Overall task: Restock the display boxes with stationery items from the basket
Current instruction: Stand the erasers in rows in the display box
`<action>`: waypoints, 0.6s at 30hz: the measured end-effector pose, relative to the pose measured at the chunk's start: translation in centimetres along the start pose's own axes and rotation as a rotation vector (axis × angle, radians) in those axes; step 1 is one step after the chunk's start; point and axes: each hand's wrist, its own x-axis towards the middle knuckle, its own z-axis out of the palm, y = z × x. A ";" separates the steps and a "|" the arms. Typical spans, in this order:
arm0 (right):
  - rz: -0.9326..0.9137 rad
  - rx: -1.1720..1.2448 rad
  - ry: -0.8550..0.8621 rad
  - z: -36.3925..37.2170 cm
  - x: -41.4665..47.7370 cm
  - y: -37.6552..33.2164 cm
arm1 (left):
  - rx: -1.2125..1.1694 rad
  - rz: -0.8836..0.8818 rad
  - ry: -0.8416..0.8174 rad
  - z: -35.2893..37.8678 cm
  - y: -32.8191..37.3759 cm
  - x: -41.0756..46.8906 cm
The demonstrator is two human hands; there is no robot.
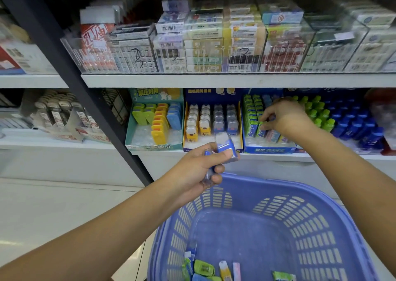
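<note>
From the head camera, the left hand (pixel 199 169) hovers above the far rim of the blue basket (pixel 321 205), its grip closed round a small bunch of blue packs (pixel 227 146). The right hand (pixel 282 117) reaches into the blue display box (pixel 270 150) on the lower shelf (pixel 278 156), fingers curled down among the green packs (pixel 249 120); whether that grip has hold of one cannot be told. Beside it to the left stand a yellow display box (pixel 186 126) and a teal display box (pixel 154 146). Loose stationery items (pixel 203 268) lie on the basket's floor. A black post (pixel 85 87) slants past the shelves on the left.
</note>
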 end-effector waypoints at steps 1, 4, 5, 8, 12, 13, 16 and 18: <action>-0.016 -0.025 0.018 -0.1 -0.4 -0.2 | 0.012 0.003 0.009 0.1 0.0 -0.1; -0.181 0.208 0.088 -0.6 -2.6 -0.8 | -0.028 -0.020 0.024 0.1 0.1 -0.3; -0.257 0.425 -0.011 -0.8 -3.7 -1.2 | -0.063 -0.035 0.013 0.0 0.2 -0.4; -0.465 1.044 -0.445 -0.6 -6.6 -2.8 | -0.185 -0.109 -0.063 -0.3 0.4 -0.7; -0.495 1.165 -0.377 0.3 -7.5 -4.3 | -0.301 -0.177 -0.130 -0.5 0.5 -0.8; -0.470 1.181 -0.335 0.5 -7.3 -4.4 | -0.310 -0.183 -0.102 -0.6 0.5 -0.8; -0.345 1.079 -0.074 0.5 -5.7 -4.1 | -0.330 -0.233 0.063 -1.1 0.5 -0.2; -0.303 0.732 0.147 0.6 -4.2 -3.8 | -0.356 -0.266 0.145 -1.5 0.4 0.0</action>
